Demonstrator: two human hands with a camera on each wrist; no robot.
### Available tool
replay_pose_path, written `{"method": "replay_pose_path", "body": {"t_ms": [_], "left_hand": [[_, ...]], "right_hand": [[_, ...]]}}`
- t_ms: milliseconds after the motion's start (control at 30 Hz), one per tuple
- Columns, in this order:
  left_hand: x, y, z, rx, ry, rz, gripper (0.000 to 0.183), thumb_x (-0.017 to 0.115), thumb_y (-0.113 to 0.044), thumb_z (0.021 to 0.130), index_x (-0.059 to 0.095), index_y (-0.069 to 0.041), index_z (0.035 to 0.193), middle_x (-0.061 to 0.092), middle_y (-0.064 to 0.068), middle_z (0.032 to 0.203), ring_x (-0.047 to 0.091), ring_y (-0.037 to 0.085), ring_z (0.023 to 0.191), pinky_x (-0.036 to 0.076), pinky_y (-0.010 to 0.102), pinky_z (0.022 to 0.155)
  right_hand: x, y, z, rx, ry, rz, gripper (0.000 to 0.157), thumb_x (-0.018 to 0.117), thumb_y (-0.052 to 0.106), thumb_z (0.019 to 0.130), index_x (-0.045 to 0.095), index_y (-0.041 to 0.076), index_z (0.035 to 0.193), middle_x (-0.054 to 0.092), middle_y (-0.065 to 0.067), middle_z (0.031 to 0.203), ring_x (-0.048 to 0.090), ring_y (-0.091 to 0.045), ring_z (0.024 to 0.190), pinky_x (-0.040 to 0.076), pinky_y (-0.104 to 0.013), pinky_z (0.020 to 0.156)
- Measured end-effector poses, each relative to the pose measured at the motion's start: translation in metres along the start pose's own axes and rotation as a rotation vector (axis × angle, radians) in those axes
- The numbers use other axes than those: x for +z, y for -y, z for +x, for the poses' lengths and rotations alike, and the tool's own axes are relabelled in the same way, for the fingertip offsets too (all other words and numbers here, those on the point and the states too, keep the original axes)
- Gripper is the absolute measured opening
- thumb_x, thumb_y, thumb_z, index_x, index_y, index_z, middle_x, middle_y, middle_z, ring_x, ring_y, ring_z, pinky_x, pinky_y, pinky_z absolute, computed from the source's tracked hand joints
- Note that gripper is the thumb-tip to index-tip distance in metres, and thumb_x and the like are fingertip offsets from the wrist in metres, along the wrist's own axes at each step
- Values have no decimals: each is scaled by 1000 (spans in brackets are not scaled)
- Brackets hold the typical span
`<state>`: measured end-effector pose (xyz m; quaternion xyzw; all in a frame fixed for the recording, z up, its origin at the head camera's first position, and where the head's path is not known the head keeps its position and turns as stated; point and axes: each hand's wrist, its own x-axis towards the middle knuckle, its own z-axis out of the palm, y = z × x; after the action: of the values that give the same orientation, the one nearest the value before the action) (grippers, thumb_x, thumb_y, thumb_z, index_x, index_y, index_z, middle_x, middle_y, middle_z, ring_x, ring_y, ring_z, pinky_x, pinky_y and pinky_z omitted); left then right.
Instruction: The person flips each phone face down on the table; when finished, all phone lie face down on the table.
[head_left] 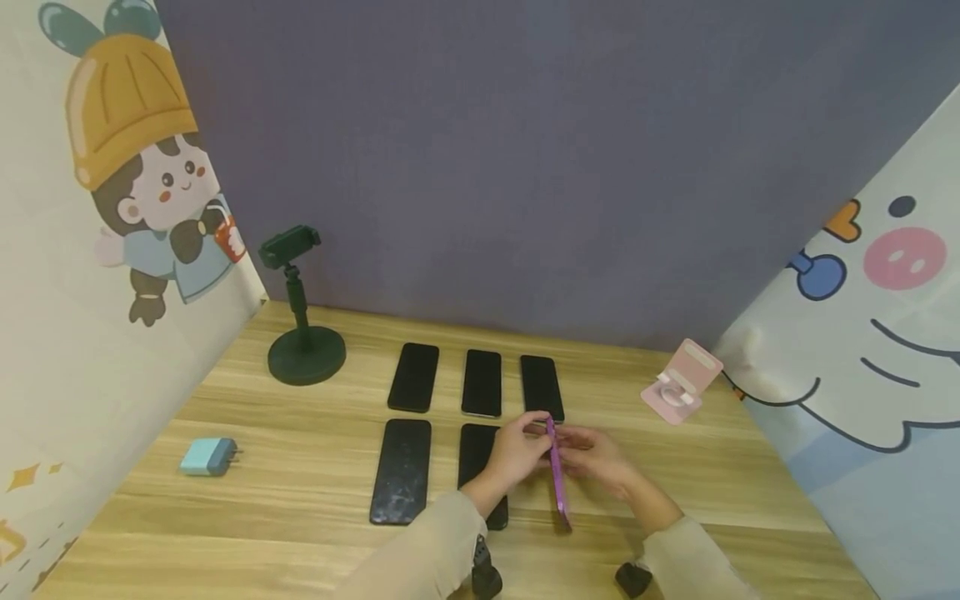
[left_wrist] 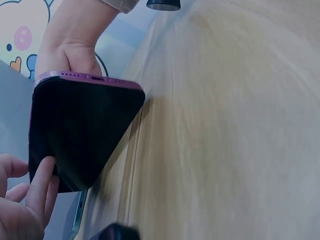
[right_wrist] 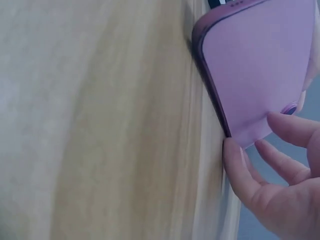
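A purple smartphone [head_left: 557,475] stands on its long edge, tilted, just above or on the wooden table; which of these I cannot tell. Its black screen [left_wrist: 80,125] faces my left hand [head_left: 517,454], which grips the far end with fingertips on the glass and upper edge. From the other side my right hand [head_left: 600,460] holds the same end, its fingers [right_wrist: 240,165] at the lower corner and against the purple back [right_wrist: 255,70]. Under my left wrist lies a black phone [head_left: 474,450], partly covered. Another black phone [head_left: 542,387] lies just beyond the hands.
More dark phones lie face up to the left: one smudged [head_left: 401,475], others behind it [head_left: 414,377]. A black phone stand [head_left: 306,354] occupies the back left, a blue plug adapter [head_left: 208,457] the left side. At back right sits a pink folding holder [head_left: 682,381].
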<state>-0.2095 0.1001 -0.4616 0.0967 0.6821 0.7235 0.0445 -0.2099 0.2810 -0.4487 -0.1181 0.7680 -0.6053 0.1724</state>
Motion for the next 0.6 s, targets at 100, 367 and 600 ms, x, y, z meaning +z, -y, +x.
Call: {"method": "replay_pose_path", "body": {"t_ms": [100, 367, 600], "left_hand": [[-4, -1, 0, -2, 24, 5, 34, 63, 7, 87, 61, 8, 121, 62, 8, 94, 67, 18, 78, 58, 30, 63], [-11, -2, 1, 21, 44, 228, 37, 68, 8, 80, 63, 8, 116, 63, 5, 82, 62, 10, 60, 54, 23, 53], [-11, 1, 4, 9, 52, 370, 40, 70, 9, 76, 63, 8, 115, 57, 0, 72, 58, 9, 53, 51, 21, 48]], "right_hand": [[-1, -2, 0, 14, -14, -16, 52, 61, 4, 94, 38, -18, 136, 51, -34, 124, 61, -30, 103, 52, -44, 88], [3, -3, 3, 55, -119, -87, 48, 63, -3, 89, 47, -16, 132, 54, -26, 116, 57, -29, 100, 54, -40, 81], [7, -2, 2, 79, -161, -140, 51, 64, -8, 84, 47, -17, 131, 54, -28, 114, 57, -30, 98, 55, -42, 81]]}}
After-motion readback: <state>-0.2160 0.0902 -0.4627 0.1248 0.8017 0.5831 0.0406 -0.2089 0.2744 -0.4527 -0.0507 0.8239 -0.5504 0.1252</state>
